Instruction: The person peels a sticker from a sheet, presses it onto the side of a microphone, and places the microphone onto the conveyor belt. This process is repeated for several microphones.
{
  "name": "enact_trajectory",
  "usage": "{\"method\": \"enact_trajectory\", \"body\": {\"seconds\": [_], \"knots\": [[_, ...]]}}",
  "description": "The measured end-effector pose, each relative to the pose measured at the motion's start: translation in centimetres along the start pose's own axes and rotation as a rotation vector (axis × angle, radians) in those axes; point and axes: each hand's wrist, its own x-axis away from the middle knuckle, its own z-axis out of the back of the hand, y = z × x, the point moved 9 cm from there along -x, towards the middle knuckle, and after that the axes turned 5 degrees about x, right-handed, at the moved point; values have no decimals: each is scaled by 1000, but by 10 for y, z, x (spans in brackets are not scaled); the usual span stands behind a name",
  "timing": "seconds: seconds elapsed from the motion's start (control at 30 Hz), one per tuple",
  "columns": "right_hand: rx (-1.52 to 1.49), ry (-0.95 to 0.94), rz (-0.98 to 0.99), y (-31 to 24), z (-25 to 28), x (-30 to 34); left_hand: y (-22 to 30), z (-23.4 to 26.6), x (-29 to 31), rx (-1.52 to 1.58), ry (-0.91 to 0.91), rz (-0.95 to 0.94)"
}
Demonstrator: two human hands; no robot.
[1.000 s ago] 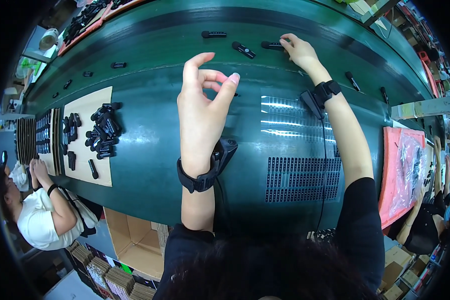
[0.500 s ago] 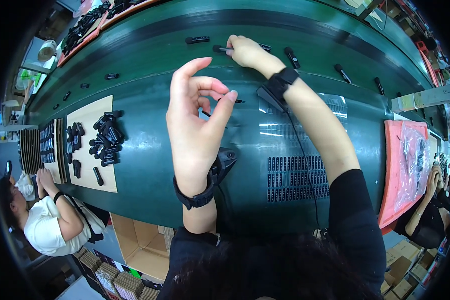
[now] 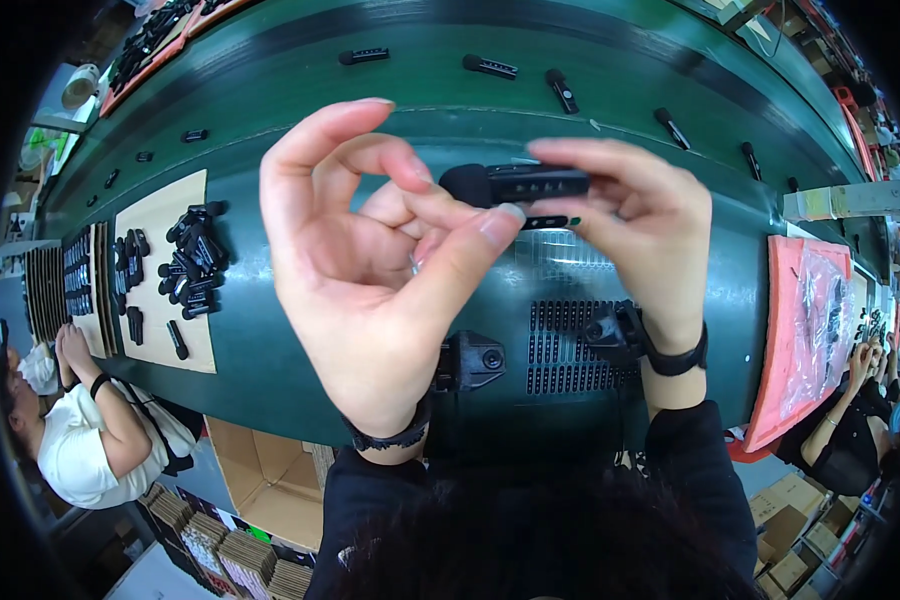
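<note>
In the middle of the frame the right hand point(image 3: 660, 230) grips a black device point(image 3: 537, 184) between thumb and fingers, its round dark foam tip pointing left and lying just beside the left fingers. Right below that device sits a small black strip point(image 3: 546, 222), pinched at its left end by the thumb and forefinger of the left hand point(image 3: 360, 270), whose upper fingers are loosely curled – whether the right thumb touches the strip's green end, I cannot tell. Both things are held above the green table point(image 3: 245, 335)

At the right of the frame a pink-edged tray point(image 3: 770, 330) holds a clear plastic bag point(image 3: 815, 340) (what is inside it is hard to make out). At the upper left, another tray with a pink rim point(image 3: 185, 46) carries a heap of dark devices point(image 3: 150, 48). Left of centre, a cardboard sheet point(image 3: 195, 342) bears a pile of black devices point(image 3: 195, 250) – several more lie apart from the pile, on the same sheet. At the lower left stands an open cardboard box point(image 3: 232, 465), its bare inner walls showing
</note>
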Motion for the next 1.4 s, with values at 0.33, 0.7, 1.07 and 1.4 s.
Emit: {"method": "enact_trajectory", "body": {"seconds": [0.33,0.7,1.07,1.4], "knots": [[321,63,177,-29,4,18,-14,-3,-1,-25,0,78],[425,34,190,-39,2,19,-12,-9,1,-92,-18,28],[299,1,119,-21,5,19,-18,-22,-11,-969,-257,-157],[229,2,55,-13,11,21,-71,-13,-4,-190,-309,435]]}}
